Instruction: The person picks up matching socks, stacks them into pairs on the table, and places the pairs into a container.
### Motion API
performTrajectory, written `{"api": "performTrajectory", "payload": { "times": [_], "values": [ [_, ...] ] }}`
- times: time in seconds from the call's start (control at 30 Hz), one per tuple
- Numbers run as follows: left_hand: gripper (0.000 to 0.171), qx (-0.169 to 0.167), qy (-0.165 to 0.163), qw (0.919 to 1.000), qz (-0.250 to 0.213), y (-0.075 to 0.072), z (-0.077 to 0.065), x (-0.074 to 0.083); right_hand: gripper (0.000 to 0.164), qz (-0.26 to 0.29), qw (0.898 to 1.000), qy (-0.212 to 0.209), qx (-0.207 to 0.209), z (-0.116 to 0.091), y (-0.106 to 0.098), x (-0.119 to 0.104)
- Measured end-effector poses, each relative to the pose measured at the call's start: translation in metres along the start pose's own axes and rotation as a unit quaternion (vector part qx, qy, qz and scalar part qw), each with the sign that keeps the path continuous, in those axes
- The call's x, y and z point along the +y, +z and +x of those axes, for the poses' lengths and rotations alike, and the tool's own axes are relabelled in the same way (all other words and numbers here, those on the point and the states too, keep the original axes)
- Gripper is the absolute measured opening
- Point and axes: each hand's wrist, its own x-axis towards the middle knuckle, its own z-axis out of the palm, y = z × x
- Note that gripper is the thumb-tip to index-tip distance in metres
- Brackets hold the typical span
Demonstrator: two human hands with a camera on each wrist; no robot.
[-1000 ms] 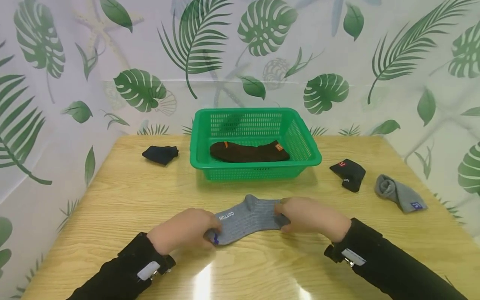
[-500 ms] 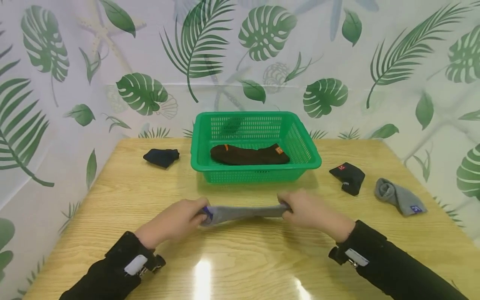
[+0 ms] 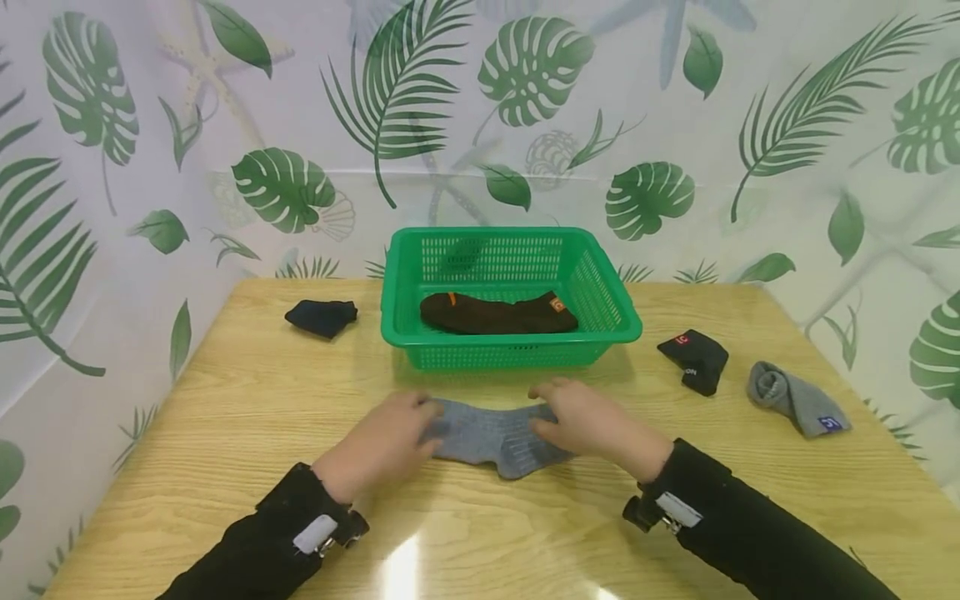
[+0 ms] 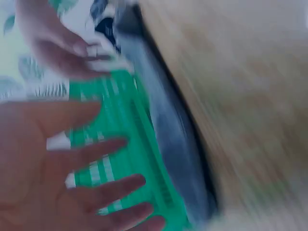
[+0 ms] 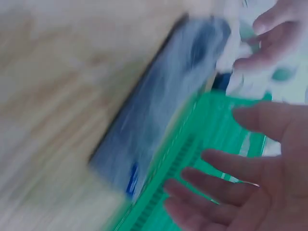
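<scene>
A grey sock lies flat on the table in the head view, its heel bulging toward the person. Over its left end hovers my left hand, and over its right end my right hand. Fingers are spread on both hands, and neither grips the sock. In the left wrist view the left hand shows its separated fingers beside the blurred sock. The right wrist view has the right hand with fingers apart, and a blue mark near one end of the sock.
Behind the sock stands a green basket holding dark brown socks. A small dark sock lies at the back left. To the right are a folded black sock and a rolled grey sock. A leaf-patterned backdrop rises behind the table.
Both hands lifted the grey sock by its ends, turned it over and let go. Its heel pointed away from the person before and now points toward them; the COTTON lettering no longer shows.
</scene>
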Motion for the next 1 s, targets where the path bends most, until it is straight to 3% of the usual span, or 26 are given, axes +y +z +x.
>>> {"api": "performTrajectory", "payload": {
  "times": [0.07,0.17,0.37,0.5,0.7,0.9,1.0],
  "values": [
    [0.055,-0.072,0.032,0.9969,0.011,0.003,0.002,0.008,0.044,-0.039,0.999,-0.013,-0.013,0.002,0.008,-0.011],
    [0.068,-0.163,0.031,0.9858,0.026,0.005,0.004,0.015,0.053,-0.101,0.995,-0.005,-0.018,0.006,0.019,-0.025],
    [0.074,-0.225,0.017,0.9731,0.046,0.002,0.01,0.01,0.071,-0.19,0.982,0.013,-0.018,0.016,0.031,-0.034],
    [0.073,-0.233,0.012,0.9715,0.04,0.001,0.01,0.001,0.082,-0.199,0.979,0.026,-0.041,0.019,0.033,-0.031],
    [0.073,-0.212,0.007,0.9762,0.043,0.004,0.007,-0.009,0.093,-0.135,0.986,0.055,-0.079,0.022,0.031,-0.018],
    [0.074,-0.215,0.008,0.9765,0.017,0.006,0.006,-0.008,0.098,-0.105,0.988,0.04,-0.102,0.02,0.03,0.002],
    [0.072,-0.207,0.011,0.9782,0.003,0.006,0.005,-0.005,0.096,-0.081,0.989,0.057,-0.112,0.014,0.02,0.019]
  ]
}}
